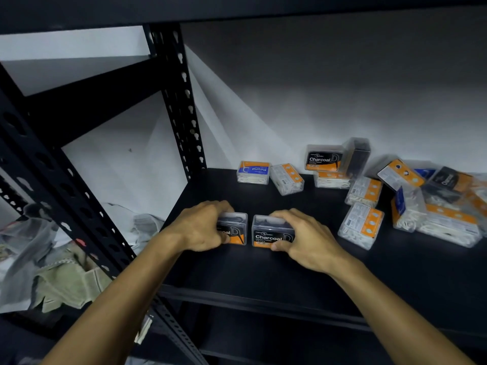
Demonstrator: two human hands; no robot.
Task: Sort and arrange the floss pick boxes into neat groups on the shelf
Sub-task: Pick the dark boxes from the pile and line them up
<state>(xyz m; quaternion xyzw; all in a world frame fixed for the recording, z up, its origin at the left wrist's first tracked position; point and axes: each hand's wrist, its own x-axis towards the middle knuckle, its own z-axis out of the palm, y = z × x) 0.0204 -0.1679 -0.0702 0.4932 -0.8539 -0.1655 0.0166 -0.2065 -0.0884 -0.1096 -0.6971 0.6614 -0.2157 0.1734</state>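
Observation:
Two black-and-orange Charcoal floss pick boxes stand side by side on the black shelf (263,275), a narrow gap between them. My left hand (203,227) grips the left Charcoal box (235,229), fingers curled over its top and thumb on its front. My right hand (303,238) grips the right Charcoal box (268,231) the same way. A blue Round box (253,172) and a white-and-orange box (286,178) sit at the back. Another Charcoal box (323,158) rests on a white box near the wall.
Several clear boxes lie jumbled in a loose pile (421,201) at the right of the shelf. A black perforated upright (181,101) stands at the shelf's back left corner. Crumpled bags and cloth (60,259) lie beyond the left side of the rack.

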